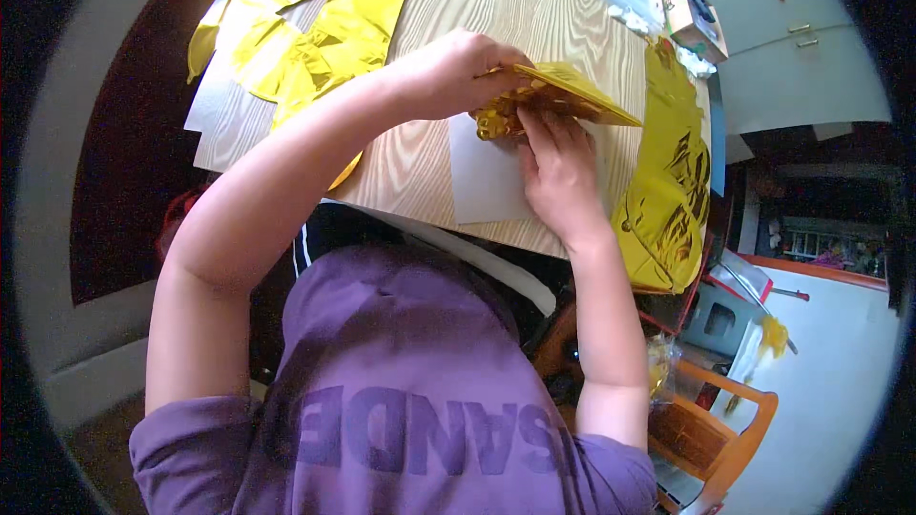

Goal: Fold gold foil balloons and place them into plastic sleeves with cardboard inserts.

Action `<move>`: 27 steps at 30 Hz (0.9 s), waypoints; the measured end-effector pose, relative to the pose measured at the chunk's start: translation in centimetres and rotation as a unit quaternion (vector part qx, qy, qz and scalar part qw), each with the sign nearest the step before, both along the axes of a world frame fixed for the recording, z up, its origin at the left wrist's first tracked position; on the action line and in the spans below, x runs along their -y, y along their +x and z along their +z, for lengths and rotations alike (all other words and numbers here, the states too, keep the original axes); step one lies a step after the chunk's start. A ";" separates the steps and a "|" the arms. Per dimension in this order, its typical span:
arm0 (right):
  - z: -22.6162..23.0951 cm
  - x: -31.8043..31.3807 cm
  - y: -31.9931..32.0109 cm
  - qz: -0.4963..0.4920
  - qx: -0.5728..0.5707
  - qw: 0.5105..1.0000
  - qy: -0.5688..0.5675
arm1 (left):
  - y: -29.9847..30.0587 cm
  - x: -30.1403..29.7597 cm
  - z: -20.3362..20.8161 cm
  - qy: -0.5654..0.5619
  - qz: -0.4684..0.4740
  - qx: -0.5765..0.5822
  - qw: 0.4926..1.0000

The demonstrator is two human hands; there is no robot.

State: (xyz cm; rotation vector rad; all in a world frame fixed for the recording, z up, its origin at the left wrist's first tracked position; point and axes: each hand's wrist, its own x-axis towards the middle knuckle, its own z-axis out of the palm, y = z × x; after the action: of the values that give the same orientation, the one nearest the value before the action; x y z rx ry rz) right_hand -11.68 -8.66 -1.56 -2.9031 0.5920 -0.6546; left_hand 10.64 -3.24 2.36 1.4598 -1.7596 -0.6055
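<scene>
Head view: foil balloons (pixel 315 29) (gold) flanking hands

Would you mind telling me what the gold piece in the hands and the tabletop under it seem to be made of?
The gold piece, held by the left hand and right hand, looks like thin metallic foil or film: shiny, creased, crinkled at its lower edge. The tabletop appears to be light wood or wood-look laminate, with a bold grain pattern and a matte finish.
</scene>
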 end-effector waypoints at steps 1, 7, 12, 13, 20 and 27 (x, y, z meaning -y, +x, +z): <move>0.1 -0.1 0.0 -0.003 -0.014 1.000 0.001 | 0.1 0.1 -0.2 -0.017 -0.001 0.006 1.000; 1.9 -2.2 -0.8 0.000 -0.025 0.999 0.028 | 0.2 0.2 0.3 -0.011 0.003 -0.012 1.000; 1.5 -1.1 -0.6 -0.022 0.054 0.993 0.105 | 0.5 0.2 0.5 0.043 0.025 -0.014 0.999; 1.5 -0.5 -0.4 -0.032 0.063 0.990 0.120 | 0.5 0.3 0.4 0.050 0.029 -0.034 0.998; 2.5 2.0 0.5 -0.094 -0.012 0.975 0.203 | 0.6 1.0 0.4 0.042 0.029 -0.069 0.996; 3.8 3.3 1.0 -0.093 -0.072 0.952 0.282 | 0.6 1.2 0.0 0.013 0.030 -0.099 0.995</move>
State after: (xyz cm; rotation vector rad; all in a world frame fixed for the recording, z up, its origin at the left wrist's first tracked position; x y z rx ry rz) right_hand -10.71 -11.99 2.28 -2.3844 0.9047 -0.2317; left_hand 11.20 -4.48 2.35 1.4137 -1.5546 -0.7169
